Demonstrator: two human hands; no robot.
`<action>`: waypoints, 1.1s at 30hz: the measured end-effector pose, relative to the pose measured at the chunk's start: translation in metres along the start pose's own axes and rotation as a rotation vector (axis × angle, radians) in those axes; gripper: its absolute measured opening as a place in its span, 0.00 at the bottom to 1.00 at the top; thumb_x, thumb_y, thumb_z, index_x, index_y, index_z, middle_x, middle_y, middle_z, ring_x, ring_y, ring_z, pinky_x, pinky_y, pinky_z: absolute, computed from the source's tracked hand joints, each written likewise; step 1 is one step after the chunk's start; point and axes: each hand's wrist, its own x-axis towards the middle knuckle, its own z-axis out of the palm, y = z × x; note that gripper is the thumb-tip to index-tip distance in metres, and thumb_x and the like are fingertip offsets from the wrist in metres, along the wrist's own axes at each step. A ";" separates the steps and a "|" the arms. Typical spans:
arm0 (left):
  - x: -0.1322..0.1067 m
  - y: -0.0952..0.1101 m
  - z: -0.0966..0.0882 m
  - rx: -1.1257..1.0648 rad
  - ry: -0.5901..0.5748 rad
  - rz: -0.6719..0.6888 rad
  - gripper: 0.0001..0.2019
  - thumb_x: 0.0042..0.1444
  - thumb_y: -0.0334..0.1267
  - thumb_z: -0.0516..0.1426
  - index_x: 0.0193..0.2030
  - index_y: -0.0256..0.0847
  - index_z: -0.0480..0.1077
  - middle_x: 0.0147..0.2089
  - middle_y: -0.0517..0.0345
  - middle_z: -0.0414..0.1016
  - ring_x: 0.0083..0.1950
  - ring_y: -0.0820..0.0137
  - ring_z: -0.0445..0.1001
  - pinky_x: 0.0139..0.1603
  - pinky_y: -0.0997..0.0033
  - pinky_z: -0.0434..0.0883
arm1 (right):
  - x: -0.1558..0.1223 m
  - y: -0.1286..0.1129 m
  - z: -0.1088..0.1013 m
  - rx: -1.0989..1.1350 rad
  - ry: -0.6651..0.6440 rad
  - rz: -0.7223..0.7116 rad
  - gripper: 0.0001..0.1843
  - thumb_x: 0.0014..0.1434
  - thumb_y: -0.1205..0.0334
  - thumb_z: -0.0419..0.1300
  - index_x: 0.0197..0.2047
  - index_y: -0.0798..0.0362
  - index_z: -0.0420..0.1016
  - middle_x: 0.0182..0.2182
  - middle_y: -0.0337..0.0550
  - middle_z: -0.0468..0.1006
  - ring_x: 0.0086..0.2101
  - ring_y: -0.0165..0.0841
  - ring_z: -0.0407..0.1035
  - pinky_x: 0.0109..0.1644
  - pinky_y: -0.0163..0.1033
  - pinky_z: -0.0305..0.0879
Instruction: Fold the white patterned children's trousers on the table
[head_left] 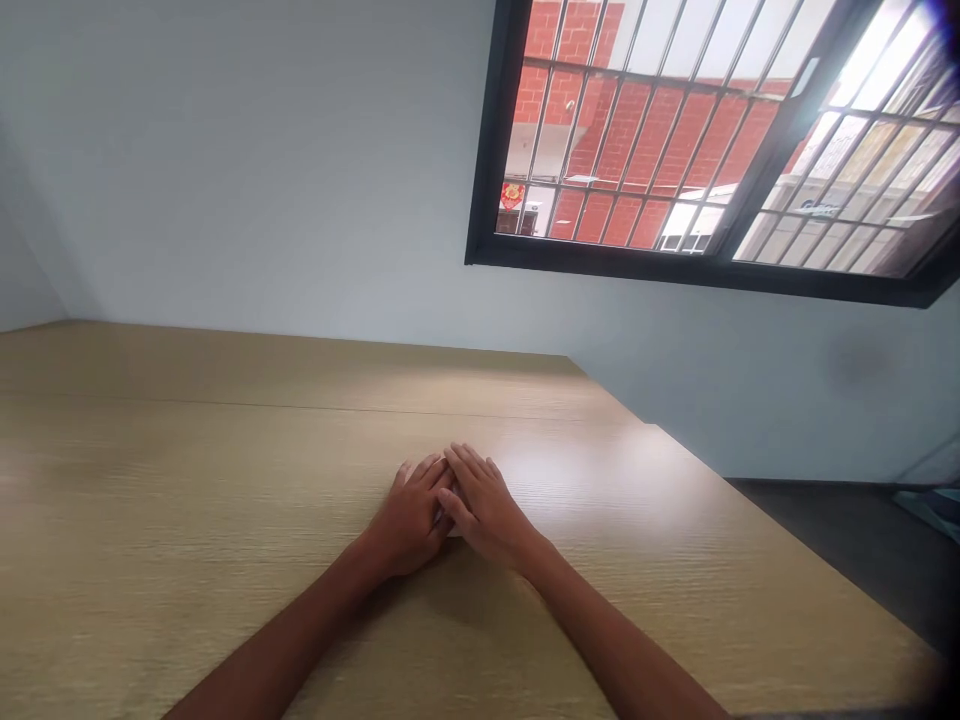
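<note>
My left hand (pixel 409 515) and my right hand (pixel 484 505) lie side by side on a light wooden table (pixel 187 500), palms down. Their fingers are stretched out flat and overlap at the tips, my right fingers partly over the left ones. A small pale thing (pixel 444 514) shows in the gap between the two hands; I cannot make out what it is. Both bare forearms reach in from the bottom edge of the view.
The table runs up to a plain grey wall at the back. Its right edge slants down toward a dark floor (pixel 847 530). A black-framed barred window (pixel 697 140) with a red brick wall behind it is at the upper right.
</note>
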 end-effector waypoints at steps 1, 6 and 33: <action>-0.001 0.001 0.001 0.006 -0.029 -0.014 0.29 0.66 0.38 0.46 0.74 0.44 0.48 0.75 0.47 0.50 0.75 0.55 0.48 0.71 0.36 0.48 | -0.001 -0.002 0.002 -0.008 -0.029 -0.018 0.38 0.70 0.41 0.41 0.75 0.53 0.44 0.73 0.49 0.46 0.72 0.43 0.37 0.73 0.59 0.36; -0.004 0.001 0.007 0.083 -0.085 -0.105 0.34 0.63 0.38 0.47 0.75 0.42 0.43 0.77 0.49 0.43 0.76 0.55 0.42 0.72 0.35 0.44 | -0.002 -0.002 0.008 -0.053 -0.061 -0.006 0.42 0.69 0.37 0.41 0.76 0.53 0.38 0.74 0.48 0.41 0.72 0.42 0.34 0.73 0.57 0.33; 0.003 -0.038 -0.018 -0.391 0.072 -0.171 0.13 0.59 0.47 0.56 0.45 0.41 0.71 0.43 0.53 0.75 0.46 0.60 0.72 0.47 0.62 0.70 | 0.005 0.060 -0.023 0.101 0.070 0.164 0.30 0.64 0.47 0.55 0.64 0.54 0.64 0.62 0.56 0.66 0.58 0.46 0.65 0.60 0.52 0.64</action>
